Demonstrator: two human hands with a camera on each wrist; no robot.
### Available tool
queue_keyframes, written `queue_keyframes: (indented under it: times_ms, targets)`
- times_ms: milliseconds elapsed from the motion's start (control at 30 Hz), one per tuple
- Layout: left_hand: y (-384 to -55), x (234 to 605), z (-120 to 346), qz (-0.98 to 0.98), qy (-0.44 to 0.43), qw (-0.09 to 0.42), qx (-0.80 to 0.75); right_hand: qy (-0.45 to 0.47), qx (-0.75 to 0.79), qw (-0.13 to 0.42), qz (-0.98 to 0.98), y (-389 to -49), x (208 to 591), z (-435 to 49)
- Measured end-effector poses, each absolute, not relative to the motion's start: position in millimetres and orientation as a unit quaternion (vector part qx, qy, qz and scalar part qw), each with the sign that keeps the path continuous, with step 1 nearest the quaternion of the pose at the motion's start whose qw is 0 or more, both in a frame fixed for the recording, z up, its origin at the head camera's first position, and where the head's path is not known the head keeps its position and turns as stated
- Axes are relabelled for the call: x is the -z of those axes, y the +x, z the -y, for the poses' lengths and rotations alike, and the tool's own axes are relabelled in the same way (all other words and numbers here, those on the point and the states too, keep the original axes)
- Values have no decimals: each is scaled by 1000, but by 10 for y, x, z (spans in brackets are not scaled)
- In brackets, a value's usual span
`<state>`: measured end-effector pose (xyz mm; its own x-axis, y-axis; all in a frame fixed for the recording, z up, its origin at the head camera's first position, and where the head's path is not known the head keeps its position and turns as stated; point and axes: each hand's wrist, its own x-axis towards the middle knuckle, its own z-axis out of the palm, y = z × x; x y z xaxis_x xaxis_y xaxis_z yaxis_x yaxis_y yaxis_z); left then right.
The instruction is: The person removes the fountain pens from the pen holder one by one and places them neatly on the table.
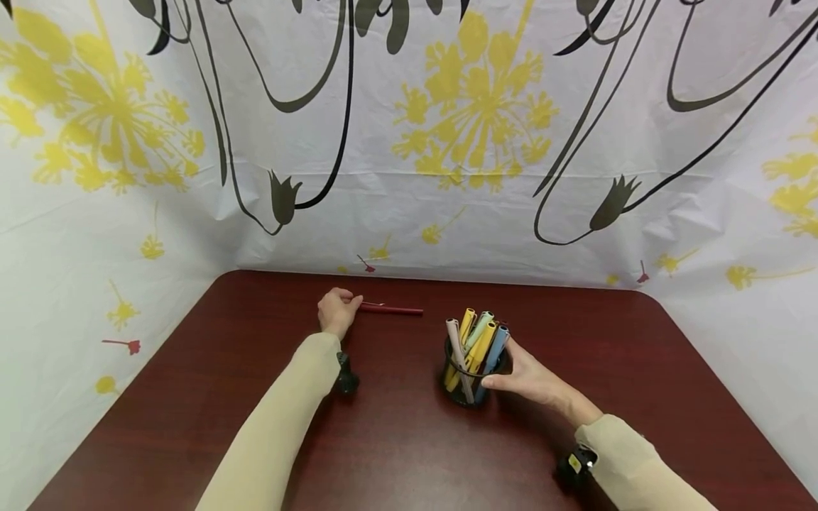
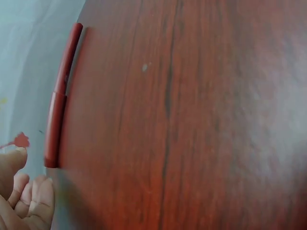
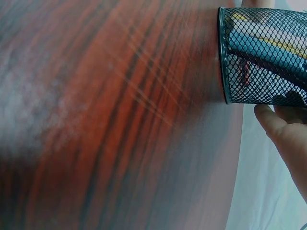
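In the head view, a dark red pen (image 1: 397, 311) lies on the table towards its back edge. My left hand (image 1: 337, 311) is at the pen's left end. The left wrist view has the thumb (image 2: 13, 160) spread from loosely curled fingers (image 2: 42, 194), with a gap between them beside the capped pen (image 2: 57, 115). My right hand (image 1: 527, 372) grips a black mesh pen holder (image 3: 266, 88) from the right, thumb in front and fingers behind. Inside it stand several pens: a pale greyish one (image 1: 456, 348), yellow ones (image 1: 483, 348), a mint one (image 1: 478, 332) and a blue one (image 1: 497, 348).
The dark red-brown wooden table (image 1: 383, 440) has rounded back corners. A white sheet (image 1: 377, 206) with yellow and grey flower prints hangs right behind it and along the sides. Each wrist carries a small black device (image 1: 347, 375).
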<state>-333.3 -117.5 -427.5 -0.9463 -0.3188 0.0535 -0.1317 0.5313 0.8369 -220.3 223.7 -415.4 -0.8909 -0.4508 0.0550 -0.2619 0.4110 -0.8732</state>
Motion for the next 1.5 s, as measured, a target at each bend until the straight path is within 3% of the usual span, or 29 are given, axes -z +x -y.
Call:
queue_keyframes:
  times_ms: [233, 533, 667, 1100, 1500]
  targets:
    - [-3252, 4157, 992, 845, 10, 116, 523, -211, 511, 103, -827, -2218, 4116, -2259]
    - [-2889, 3871, 534, 770, -170, -45, 613, -213, 497, 103, -835, -2221, 4143, -2250]
    - [-2778, 3775, 426, 762, -211, -78, 608, -209, 499, 103, -834, -2222, 4141, -2249]
    - [-2670, 3736, 284, 809, -276, -46, 518, -217, 498, 97, -834, -2240, 4154, -2240]
    - [-2664, 3768, 247, 815, -284, -20, 506, -221, 498, 94, -833, -2240, 4153, -2241]
